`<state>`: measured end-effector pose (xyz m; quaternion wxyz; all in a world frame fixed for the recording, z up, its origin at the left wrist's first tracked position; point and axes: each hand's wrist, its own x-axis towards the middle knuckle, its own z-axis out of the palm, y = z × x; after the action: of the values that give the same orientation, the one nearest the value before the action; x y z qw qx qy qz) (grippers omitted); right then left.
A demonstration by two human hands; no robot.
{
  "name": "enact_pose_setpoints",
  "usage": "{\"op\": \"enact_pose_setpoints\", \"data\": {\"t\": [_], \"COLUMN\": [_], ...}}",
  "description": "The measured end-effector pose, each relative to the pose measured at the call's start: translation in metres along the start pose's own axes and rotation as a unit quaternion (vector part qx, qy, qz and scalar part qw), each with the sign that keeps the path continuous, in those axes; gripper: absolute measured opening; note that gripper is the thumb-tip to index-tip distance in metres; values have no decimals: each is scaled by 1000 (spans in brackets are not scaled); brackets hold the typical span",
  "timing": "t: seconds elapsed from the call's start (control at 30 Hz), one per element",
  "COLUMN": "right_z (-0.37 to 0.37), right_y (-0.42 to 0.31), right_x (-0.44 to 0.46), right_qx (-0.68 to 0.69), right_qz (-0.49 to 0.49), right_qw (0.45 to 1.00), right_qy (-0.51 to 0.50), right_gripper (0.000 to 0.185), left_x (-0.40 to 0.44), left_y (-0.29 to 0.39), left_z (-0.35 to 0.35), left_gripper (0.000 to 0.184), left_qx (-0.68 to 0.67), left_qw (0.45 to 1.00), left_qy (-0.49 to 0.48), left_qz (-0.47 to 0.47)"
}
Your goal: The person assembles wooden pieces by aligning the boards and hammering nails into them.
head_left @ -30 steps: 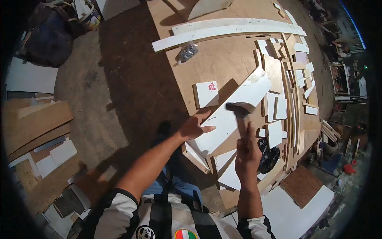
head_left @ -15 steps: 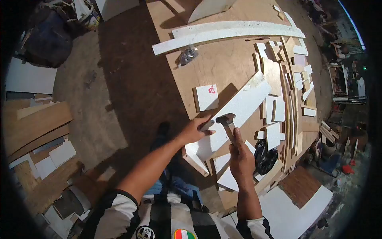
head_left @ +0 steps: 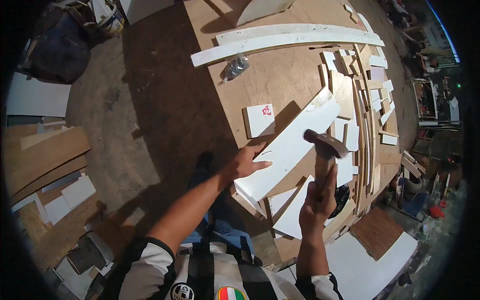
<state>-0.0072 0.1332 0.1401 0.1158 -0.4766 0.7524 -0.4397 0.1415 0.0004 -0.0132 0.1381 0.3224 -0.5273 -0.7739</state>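
Note:
A long white board [head_left: 295, 142] lies diagonally on the plywood table [head_left: 280, 85], with a narrow white piece [head_left: 247, 196] under its near end. My left hand [head_left: 248, 161] rests at the board's left edge, thumb and forefinger spread apart. Beside these fingers a thin nail [head_left: 267, 152] shows on the white surface. My right hand [head_left: 318, 200] is wrapped round the handle of a hammer [head_left: 326, 144], whose head is raised above the board's right side. Just left of the board sits a small white block [head_left: 260, 120] with red marks.
Two long white strips [head_left: 300, 37] cross the table's far part, with a plastic bag [head_left: 235, 67] near them. Wood offcuts [head_left: 342, 92] and a black bag [head_left: 342, 200] lie on the right. Boards [head_left: 50, 155] are stacked at the left.
The hammer went down and left towards the spot by my left fingers, then rose back up and to the right. My left hand has stayed in nearly the same place.

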Motion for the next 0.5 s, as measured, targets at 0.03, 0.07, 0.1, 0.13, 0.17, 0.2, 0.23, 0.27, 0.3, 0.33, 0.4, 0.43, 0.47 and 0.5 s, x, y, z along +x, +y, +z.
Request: {"op": "enact_pose_setpoints", "data": {"t": [0.03,0.07,0.1,0.13,0.17,0.2,0.23,0.27,0.3,0.33,0.4,0.43,0.47,0.5], "right_z": [4,8,10,12,6,-1,-5,-5,-5,-2,4,7,15,9], "right_y": [25,50,38,22,16,12,10,11,9,10,28,30,45,39], "right_x": [-15,-30,-29,-24,-14,-14,-11,-3,-5,-4,-18,-24,-38,-28], "right_qx": [-54,-107,-153,-195,-220,-219,-184,-148,-41,-25,-146,-252,-163,-192], "right_qz": [-3,-11,48,104,85,92,44,-14,3,-35,71,159,98,72], "right_qw": [997,989,972,946,938,937,962,979,996,999,976,916,962,956], "right_qy": [-51,-102,-171,-236,-253,-256,-198,-141,-80,-7,-147,-270,-196,-211], "right_gripper": [70,70,69,67,68,68,69,69,59,61,66,69,72,72], "left_x": [4,0,-3,-3,-1,-6,-5,2,2,1,3,3,10,9], "left_y": [-10,-10,-6,-3,-2,-5,-6,-4,-6,-9,-10,-18,-37,-25], "left_z": [-1,0,2,0,-1,2,2,-1,-1,0,2,6,2,2], "left_gripper": [61,61,60,58,58,58,58,57,61,61,64,64,70,73], "left_qx": [-17,-18,39,99,98,103,111,118,2,0,14,78,85,69], "left_qw": [999,999,999,995,995,994,993,992,997,997,998,995,995,996], "left_qy": [-8,-10,7,24,29,25,20,23,-8,-8,16,59,44,33], "left_qz": [31,29,12,-3,0,9,25,48,78,75,62,35,32,44]}}
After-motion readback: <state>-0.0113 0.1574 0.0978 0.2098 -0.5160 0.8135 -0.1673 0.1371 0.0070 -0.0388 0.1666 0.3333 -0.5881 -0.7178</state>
